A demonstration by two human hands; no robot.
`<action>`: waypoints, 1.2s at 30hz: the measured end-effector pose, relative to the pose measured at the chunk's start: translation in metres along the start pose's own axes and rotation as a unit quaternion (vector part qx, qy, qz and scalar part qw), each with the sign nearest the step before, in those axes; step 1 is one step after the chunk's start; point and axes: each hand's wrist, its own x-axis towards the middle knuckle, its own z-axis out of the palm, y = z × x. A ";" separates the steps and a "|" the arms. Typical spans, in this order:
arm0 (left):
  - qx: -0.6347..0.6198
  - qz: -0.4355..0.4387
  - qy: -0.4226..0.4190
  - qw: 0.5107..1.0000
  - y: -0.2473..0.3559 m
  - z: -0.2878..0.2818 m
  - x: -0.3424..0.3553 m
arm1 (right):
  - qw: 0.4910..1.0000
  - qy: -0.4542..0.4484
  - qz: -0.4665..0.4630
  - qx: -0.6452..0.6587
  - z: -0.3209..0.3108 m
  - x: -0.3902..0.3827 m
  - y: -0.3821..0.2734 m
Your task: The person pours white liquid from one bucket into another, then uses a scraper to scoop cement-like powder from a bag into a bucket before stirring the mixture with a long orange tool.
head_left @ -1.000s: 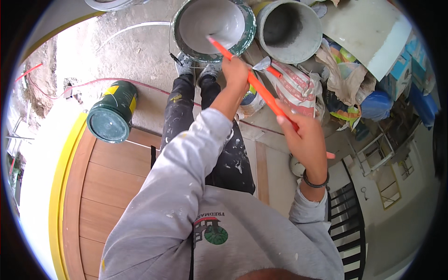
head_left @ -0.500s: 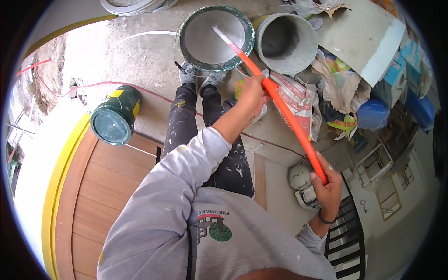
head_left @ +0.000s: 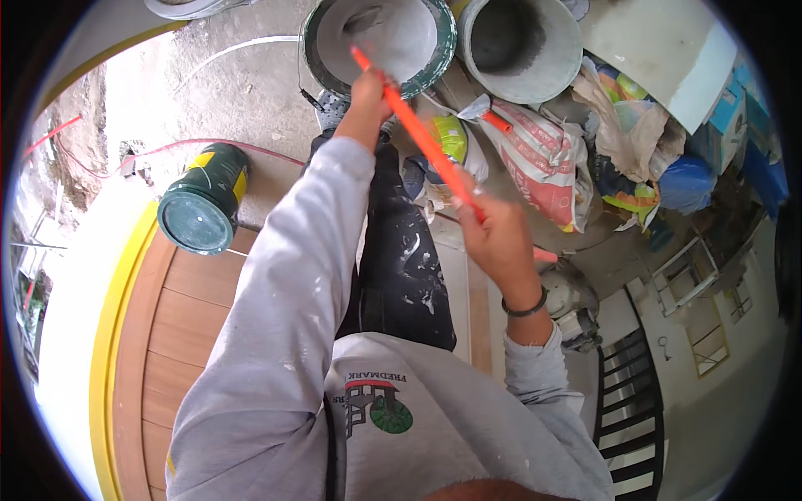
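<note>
My left hand [head_left: 366,104] is closed round an orange pipe [head_left: 424,142] near its far end, just in front of a green bucket [head_left: 447,42] holding pale grey-white paste. The pipe's coated tip is over or in the paste; I cannot tell which. My right hand [head_left: 497,234] grips the pipe lower down, its near end sticking out beyond the fingers. A metal-bladed tool with an orange handle [head_left: 498,121] lies on a red and white sack [head_left: 547,175] to the right of the pipe.
A grey-stained bucket [head_left: 522,79] stands right of the green one, near a large board [head_left: 660,54] and crumpled bags [head_left: 639,138]. A lidded green pail [head_left: 200,209] lies at left by a wooden panel [head_left: 196,313]. A hose [head_left: 267,150] crosses the floor. A black railing [head_left: 626,397] is lower right.
Since half a second ago both my hands have moved forward and leftward with the pipe, the right hand the further. The pipe's tip has shifted left inside the green bucket's rim.
</note>
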 end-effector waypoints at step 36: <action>0.048 -0.007 -0.092 0.995 -0.039 0.060 0.006 | 0.995 0.071 0.036 -0.065 -0.063 0.014 -0.040</action>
